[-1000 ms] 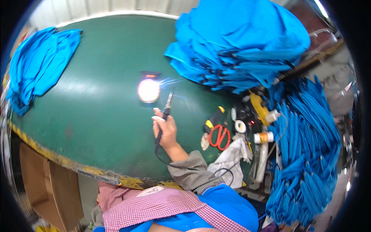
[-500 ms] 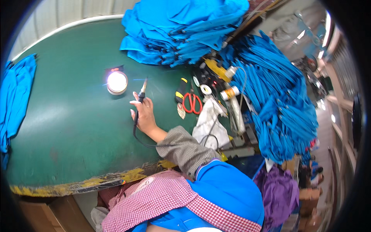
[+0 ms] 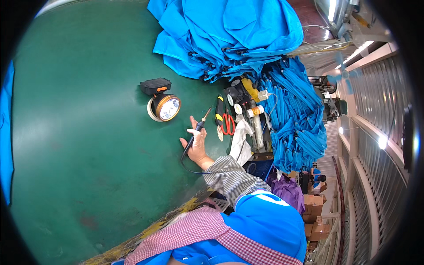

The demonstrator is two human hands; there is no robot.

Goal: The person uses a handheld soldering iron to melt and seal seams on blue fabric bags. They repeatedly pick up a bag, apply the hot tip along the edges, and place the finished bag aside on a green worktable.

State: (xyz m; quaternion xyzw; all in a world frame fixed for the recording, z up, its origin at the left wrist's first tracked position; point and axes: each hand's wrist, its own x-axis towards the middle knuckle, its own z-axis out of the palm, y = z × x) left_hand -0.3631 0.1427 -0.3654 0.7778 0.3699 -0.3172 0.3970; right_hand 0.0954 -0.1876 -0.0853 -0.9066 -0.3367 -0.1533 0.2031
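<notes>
- Soldering iron (image 3: 201, 125) is held above or on the green surface (image 3: 79, 145); whether it is touched by the metal tip cannot be told.
- Its dark handle is enclosed by the right grip (image 3: 197, 143), narrowed around it with the thumb and fingers, the tip being pointed away from the body.
- How the left grip is held cannot be told.
- A dark cord (image 3: 187, 169) is looped from the handle's rear end toward the grey sleeve (image 3: 232, 176).
- Near the tip, to its left, a round gold-rimmed lamp (image 3: 169, 108) is placed, with a black box (image 3: 155, 85) set just behind it.
- To the right of the iron, a black-and-yellow cutter (image 3: 219, 110) is laid beside red-handled scissors (image 3: 228, 124).
- Next to these, a crumpled white cloth (image 3: 240, 140) and a small bottle (image 3: 255, 111) with an orange label are seen.
- Farther back, blue fabric (image 3: 229, 35) is heaped; more blue pieces (image 3: 291, 119) are bunched at the right.
</notes>
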